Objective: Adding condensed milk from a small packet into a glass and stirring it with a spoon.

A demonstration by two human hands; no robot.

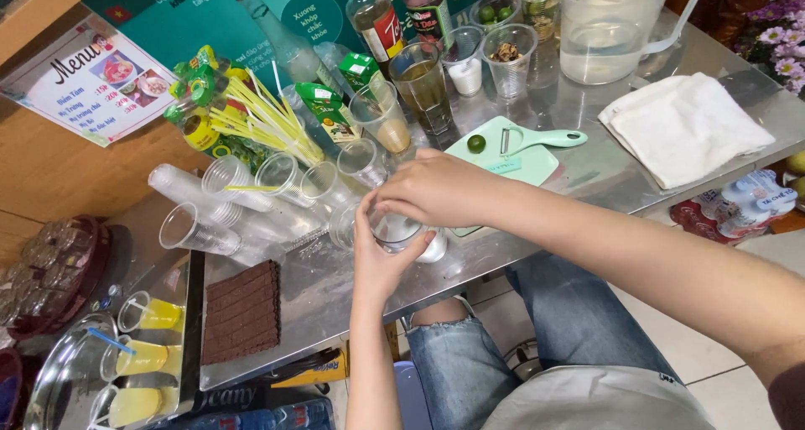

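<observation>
While both hands grip it, the clear plastic cup looks see-through.

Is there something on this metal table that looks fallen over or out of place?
Yes. Several clear plastic cups lie tipped on their sides at the table's left end, not stacked upright. Both hands, left and right, hold one upright cup.

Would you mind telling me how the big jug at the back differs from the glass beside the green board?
The jug is wide, has a handle and holds clear liquid; the glass is narrower, has no handle and holds brownish-green liquid. Both are transparent and stand upright on the metal table.
</observation>
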